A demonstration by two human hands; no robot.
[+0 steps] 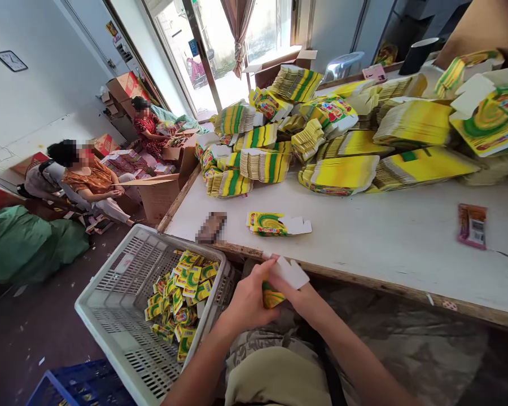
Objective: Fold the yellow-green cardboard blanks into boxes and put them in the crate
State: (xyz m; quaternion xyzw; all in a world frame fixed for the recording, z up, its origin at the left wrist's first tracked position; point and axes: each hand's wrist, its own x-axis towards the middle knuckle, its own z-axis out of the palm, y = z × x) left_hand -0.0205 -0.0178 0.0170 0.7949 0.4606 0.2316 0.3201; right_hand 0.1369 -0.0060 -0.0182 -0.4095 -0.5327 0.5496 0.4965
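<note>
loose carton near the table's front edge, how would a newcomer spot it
Start at the white tabletop. Just beyond the left hand, near the front edge, lies a yellow-green carton, white flaps pointing right. Unlike the stacked cartons behind it, it lies alone.

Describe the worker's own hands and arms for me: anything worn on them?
The left hand and right hand look bare, without gloves. The left forearm and right forearm show no sleeves, watch or bracelet. Rings are hard to rule out.

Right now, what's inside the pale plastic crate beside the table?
A loose heap of small yellow-and-green cartons lies in the crate. Only the upper ones show; any beneath, and the crate bottom under the heap, are covered.
</note>
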